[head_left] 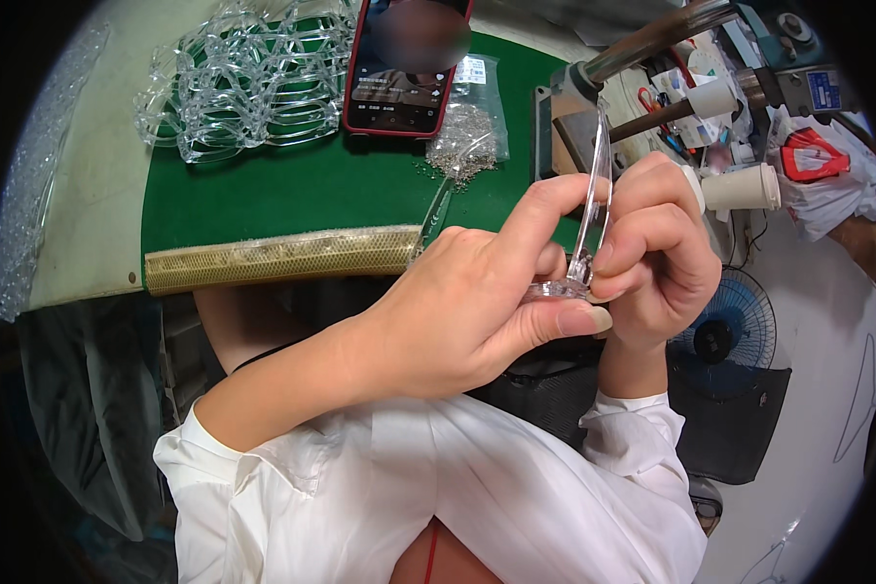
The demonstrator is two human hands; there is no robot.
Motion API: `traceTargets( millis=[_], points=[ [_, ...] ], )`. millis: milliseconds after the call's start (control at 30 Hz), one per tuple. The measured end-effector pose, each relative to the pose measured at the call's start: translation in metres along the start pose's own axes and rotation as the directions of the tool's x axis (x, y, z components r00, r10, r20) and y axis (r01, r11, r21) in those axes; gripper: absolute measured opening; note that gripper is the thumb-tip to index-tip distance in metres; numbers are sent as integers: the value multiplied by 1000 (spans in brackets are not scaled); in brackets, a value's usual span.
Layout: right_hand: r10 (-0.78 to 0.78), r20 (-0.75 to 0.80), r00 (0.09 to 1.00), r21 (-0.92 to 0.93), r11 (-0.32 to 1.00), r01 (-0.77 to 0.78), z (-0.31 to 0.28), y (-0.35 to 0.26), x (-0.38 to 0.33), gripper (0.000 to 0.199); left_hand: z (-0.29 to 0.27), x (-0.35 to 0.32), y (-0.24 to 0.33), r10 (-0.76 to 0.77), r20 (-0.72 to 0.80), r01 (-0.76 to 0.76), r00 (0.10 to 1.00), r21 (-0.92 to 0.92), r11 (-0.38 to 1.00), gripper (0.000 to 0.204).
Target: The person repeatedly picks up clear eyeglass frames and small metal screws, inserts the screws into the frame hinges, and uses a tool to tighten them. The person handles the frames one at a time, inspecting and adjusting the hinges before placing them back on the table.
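Both hands are up in the right half of the work area, and they share one clear plastic eyeglass frame (594, 212), raised off the table. The left hand (453, 316) pinches its lower part, thumb below, index finger reaching across; its other fingers are mostly hidden. The right hand (660, 243) has thumb and bent fingers closed on the corner, and just what lies between those tips I can't make out.

Over at the far left, a heap of clear frames (253, 83) is cut off at the far edge. So is the phone (394, 105), part of its screen blurred. A plastic bag (484, 97) sits right of it, tiny metal pieces (457, 161) around its near end, too small to tell apart.

Beneath it all, a green mat (292, 195), with a gold mesh strip (282, 263) along the near edge. Out right: a metal-armed machine (662, 41), hazy clutter, a blue fan (725, 326) and the pale floor (813, 428).
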State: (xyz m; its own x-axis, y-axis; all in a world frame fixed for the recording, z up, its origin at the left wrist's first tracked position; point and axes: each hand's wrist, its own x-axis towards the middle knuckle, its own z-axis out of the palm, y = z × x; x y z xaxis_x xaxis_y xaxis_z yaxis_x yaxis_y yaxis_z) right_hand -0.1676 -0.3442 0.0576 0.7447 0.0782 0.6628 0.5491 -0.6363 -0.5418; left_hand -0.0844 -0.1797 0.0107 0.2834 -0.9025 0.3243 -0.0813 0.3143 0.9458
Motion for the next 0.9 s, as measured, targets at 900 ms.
traceTargets(
  millis=[900],
  points=[
    [446,-186,876,391,851,-351,-33,17,-17,19,3,73,-17,406,-17,-296,914,657,693,39]
  ],
)
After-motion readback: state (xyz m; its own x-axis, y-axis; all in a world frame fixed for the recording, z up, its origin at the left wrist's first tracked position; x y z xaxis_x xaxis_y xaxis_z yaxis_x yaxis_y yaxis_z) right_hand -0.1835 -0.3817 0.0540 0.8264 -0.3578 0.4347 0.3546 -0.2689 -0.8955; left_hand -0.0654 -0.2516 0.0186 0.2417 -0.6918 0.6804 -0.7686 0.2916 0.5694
